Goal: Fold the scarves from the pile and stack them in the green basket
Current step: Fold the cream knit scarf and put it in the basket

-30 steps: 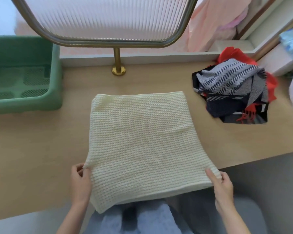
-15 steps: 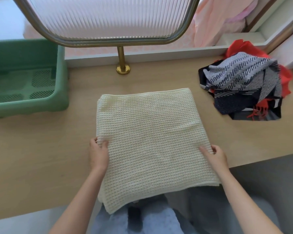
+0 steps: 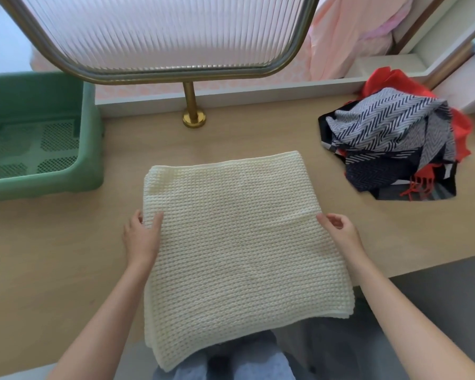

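Observation:
A cream knitted scarf (image 3: 231,231) lies folded flat in the middle of the wooden table (image 3: 52,256), its near end hanging over the front edge onto my lap. My left hand (image 3: 141,237) pinches its left edge about halfway up, thumb on top. My right hand (image 3: 337,231) pinches the right edge at the same height. The pile of scarves (image 3: 395,144), navy-and-white herringbone over red, sits at the far right. The green basket (image 3: 88,149) stands at the far left with nothing visible inside.
A ribbed glass screen (image 3: 162,31) on a brass post (image 3: 194,116) stands behind the scarf. A white ledge (image 3: 231,94) runs along the table's back. Bare wood shows between scarf and basket.
Both hands have slid up the scarf's side edges, from the near corners to the middle. The view has tilted slightly; the scarf stays flat.

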Available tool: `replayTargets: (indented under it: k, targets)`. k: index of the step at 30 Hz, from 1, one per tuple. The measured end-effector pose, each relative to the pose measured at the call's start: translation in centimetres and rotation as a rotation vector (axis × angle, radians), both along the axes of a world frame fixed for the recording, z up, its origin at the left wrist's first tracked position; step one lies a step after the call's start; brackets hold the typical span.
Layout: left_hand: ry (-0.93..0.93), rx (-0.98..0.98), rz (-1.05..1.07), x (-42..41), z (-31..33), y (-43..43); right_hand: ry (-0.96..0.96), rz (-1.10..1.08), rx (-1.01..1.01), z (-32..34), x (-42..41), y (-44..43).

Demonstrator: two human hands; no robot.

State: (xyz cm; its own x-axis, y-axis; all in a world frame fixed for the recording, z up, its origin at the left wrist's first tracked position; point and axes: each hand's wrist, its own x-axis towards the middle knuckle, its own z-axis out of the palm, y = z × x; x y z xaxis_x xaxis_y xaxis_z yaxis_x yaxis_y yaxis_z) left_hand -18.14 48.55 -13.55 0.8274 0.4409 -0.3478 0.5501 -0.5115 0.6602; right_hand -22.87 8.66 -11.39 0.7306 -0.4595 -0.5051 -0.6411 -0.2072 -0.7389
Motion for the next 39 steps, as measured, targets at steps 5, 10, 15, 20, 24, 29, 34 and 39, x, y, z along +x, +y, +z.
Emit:
replayTargets:
  k: [5,10,15,20,24,29,34,39]
  targets:
    - [-0.040,0.111,0.044,3.9,-0.5,-0.3,-0.025,0.037,-0.037,-1.3,4.9,0.8]
    - [-0.024,0.014,0.235,5.5,-0.7,0.0,-0.112,-0.065,-0.130,-1.8,5.7,0.2]
    - [-0.029,-0.087,0.135,7.9,-0.8,0.3,-0.021,0.051,-0.040,-1.2,8.4,0.3]
    - [-0.052,-0.006,0.147,10.8,-1.5,0.0,-0.034,0.096,-0.104,-0.8,12.6,1.7]
    - [-0.092,-0.040,0.333,11.7,-1.3,-0.3,-0.207,-0.038,-0.153,-1.7,13.0,1.7]
    - [-0.157,0.054,0.151,11.0,-0.4,-1.1,-0.020,0.086,-0.138,-1.6,10.5,-0.3]
    - [-0.396,0.162,-0.276,4.8,1.7,-6.2,0.199,0.253,0.034,0.9,4.4,-2.1]
    - [-0.219,0.253,-0.836,-3.8,-1.4,-11.4,0.294,0.274,0.135,1.6,-1.8,-3.1]
